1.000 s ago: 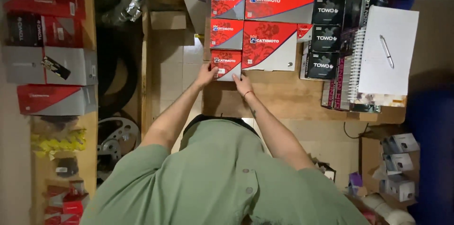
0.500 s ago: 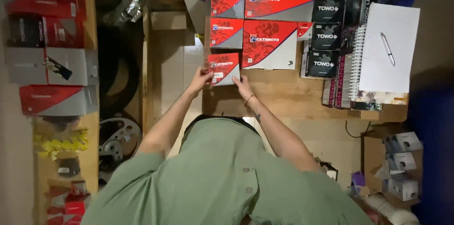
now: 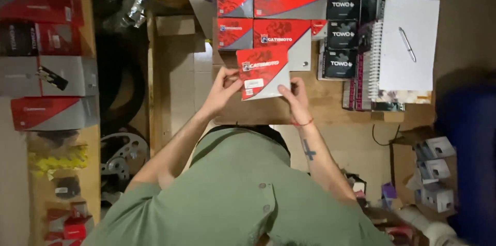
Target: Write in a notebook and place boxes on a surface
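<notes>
Now both hands are up off the wooden bench (image 3: 330, 109), and a flat red-and-grey box (image 3: 263, 73) sits between them, tilted a touch. The left hand (image 3: 223, 88) pinches its left edge, fingers curled around the side; the right hand (image 3: 294, 93) grips the lower right corner, thumb on the face. Neither hand is spread wide, both are closed onto the carton.

Just beyond the fingertips, a block of matching red-and-grey boxes (image 3: 271, 16) lies flat in neat rows, two rows deep, touching one another. So, judging from that, a good part of the sorting looks done, and this carton in hand is not yet placed; the spot right under it, at the near edge of the block, looks like the gap.

Off to the right hand's side, three black boxes (image 3: 341, 34) stand stacked in a column, then a spiral notebook (image 3: 408, 44) with a pen (image 3: 407, 44) resting on it. Far out past the left hand, more cartons (image 3: 49, 75) lie on a shelf.
</notes>
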